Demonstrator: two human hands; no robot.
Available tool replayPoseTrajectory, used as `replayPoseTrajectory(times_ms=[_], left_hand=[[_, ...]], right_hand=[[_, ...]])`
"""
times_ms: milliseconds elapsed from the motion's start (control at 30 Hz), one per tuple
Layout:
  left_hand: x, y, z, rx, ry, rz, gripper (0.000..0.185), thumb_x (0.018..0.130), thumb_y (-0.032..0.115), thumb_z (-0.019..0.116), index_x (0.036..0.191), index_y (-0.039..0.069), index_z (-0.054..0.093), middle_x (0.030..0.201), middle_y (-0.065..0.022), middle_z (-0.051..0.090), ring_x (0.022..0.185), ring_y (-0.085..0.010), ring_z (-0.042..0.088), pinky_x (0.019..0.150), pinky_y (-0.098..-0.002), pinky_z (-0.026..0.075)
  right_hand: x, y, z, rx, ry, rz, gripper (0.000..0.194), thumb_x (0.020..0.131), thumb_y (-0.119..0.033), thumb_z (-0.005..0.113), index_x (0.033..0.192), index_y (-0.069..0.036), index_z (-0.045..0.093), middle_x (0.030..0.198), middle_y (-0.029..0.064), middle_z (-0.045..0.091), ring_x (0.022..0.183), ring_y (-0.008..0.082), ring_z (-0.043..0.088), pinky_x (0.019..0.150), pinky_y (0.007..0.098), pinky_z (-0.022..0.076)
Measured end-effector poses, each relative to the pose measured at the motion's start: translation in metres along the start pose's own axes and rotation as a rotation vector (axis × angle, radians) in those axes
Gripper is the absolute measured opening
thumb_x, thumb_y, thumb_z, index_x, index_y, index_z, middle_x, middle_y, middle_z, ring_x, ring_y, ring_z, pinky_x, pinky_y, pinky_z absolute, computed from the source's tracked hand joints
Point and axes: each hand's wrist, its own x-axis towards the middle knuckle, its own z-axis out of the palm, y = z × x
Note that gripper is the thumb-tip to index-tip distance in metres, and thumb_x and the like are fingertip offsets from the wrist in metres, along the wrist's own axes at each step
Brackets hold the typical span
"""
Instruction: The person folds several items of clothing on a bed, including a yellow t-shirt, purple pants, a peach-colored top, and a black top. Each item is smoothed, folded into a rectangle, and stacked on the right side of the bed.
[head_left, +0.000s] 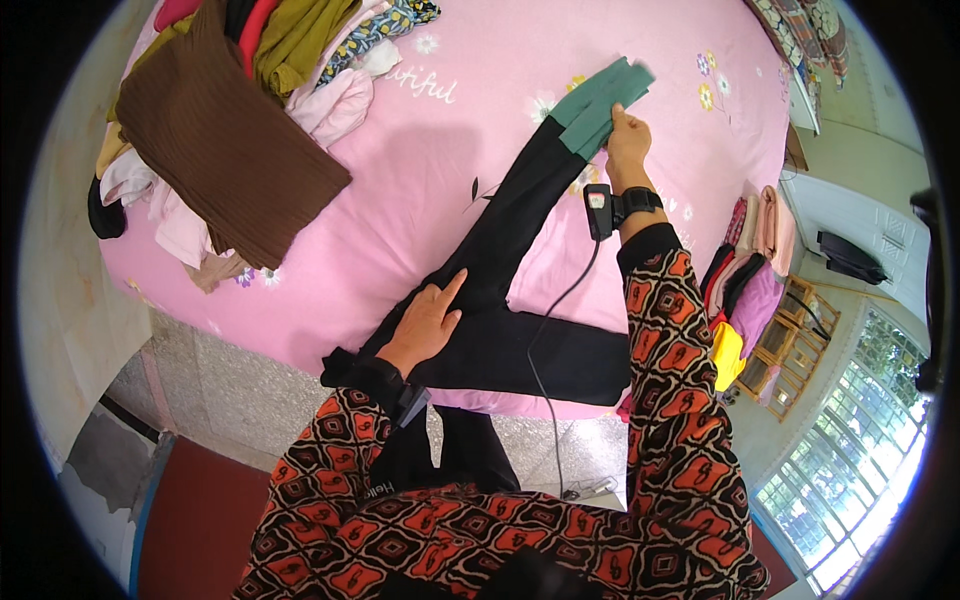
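Black trousers (525, 349) with green lower legs lie spread on a pink bed sheet (420, 187), one leg pointing up to the right, the other running right near the bed's edge. My right hand (628, 142) grips the green cuff (600, 105) of the upper leg between thumb and fingers. My left hand (424, 322) rests on the black cloth near the waist, index finger stretched out and holding nothing. Each wrist wears a dark strap with a device, and a thin cable hangs from the right one across the trousers.
On the left of the bed lies a loose heap of clothes with a brown ribbed garment (232, 142) on top. Stacked folded clothes (742, 277) stand at the right edge. Beyond them are a wooden rack (795, 337) and a barred window (847, 450).
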Motion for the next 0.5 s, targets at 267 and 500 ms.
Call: replayPoseTrajectory(times_ms=[267, 500], left_hand=[[0.004, 0.001, -0.001, -0.003, -0.017, -0.060, 0.083, 0.088, 0.009, 0.064, 0.158, 0.018, 0.021, 0.087, -0.0129, 0.049, 0.082, -0.0299, 0.052, 0.081, -0.0410, 0.045], [0.010, 0.004, -0.008, -0.065, -0.101, -0.142, 0.085, 0.087, 0.008, 0.065, 0.158, 0.022, 0.020, 0.096, -0.0167, 0.052, 0.090, -0.0348, 0.054, 0.087, -0.0437, 0.046]], right_hand=[[0.016, -0.007, 0.000, 0.456, -0.256, -0.055, 0.027, 0.094, -0.026, 0.068, 0.092, 0.000, 0.063, 0.069, 0.0010, 0.056, 0.055, 0.0110, 0.049, 0.050, 0.0270, 0.0402], [0.031, -0.001, 0.003, -0.154, 0.076, -0.129, 0.023, 0.089, -0.020, 0.069, 0.096, 0.001, 0.062, 0.079, 0.0035, 0.063, 0.070, 0.0146, 0.057, 0.068, 0.0284, 0.0486]])
